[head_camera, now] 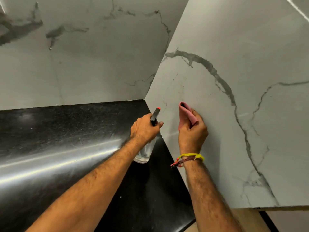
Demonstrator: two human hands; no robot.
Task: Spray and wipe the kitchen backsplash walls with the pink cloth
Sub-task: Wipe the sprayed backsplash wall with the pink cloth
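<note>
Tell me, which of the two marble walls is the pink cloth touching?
The right-hand wall, the one with the long dark vein. The right hand holds the pink cloth against it; the back wall beyond the black counter is untouched.

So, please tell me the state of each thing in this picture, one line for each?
Clear spray bottle with black head and red nozzle: held, aimed at right wall.
Folded pink cloth: gripped, against right wall.
Left hand: grips the bottle.
Right hand: holds the cloth.
White veined marble wall on the right: no spray visible.
Black stone countertop: glossy, reflecting light.
</note>
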